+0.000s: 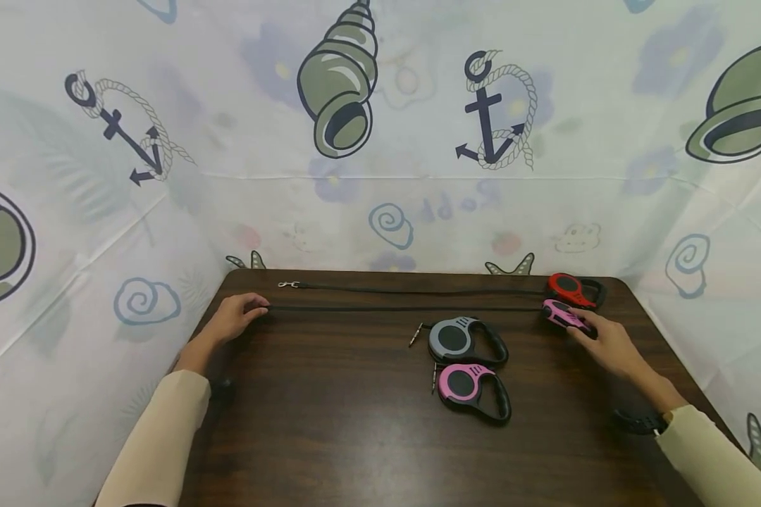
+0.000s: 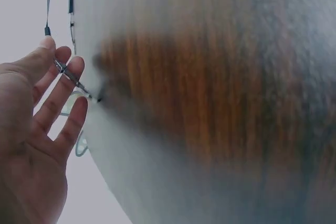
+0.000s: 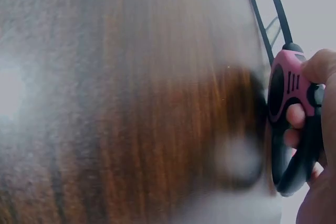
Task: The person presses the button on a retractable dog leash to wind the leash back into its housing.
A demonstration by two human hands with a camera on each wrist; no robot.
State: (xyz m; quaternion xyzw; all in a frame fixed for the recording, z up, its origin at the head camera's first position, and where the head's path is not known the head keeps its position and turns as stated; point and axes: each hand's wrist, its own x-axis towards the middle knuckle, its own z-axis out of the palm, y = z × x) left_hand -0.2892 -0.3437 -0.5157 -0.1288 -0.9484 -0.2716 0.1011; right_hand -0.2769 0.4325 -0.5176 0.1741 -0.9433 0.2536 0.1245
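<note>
Near two o'clock, my right hand (image 1: 609, 346) grips the pink leash reel (image 1: 558, 312); toward ten-thirty, my left hand (image 1: 231, 320) pinches its strap (image 1: 406, 309). Only the left-wrist view shows its metal clip (image 2: 73, 78), partly behind my thumb (image 2: 39, 59); the right-wrist view crops my palm.

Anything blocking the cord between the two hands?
Nothing visible: the black cord runs straight from the left hand to the pink leash in the right hand. The cord of the red leash lies behind, not across.

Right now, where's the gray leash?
In the head view, the gray leash lies slightly right of the table's center, just beyond the unheld pink leash.
</note>
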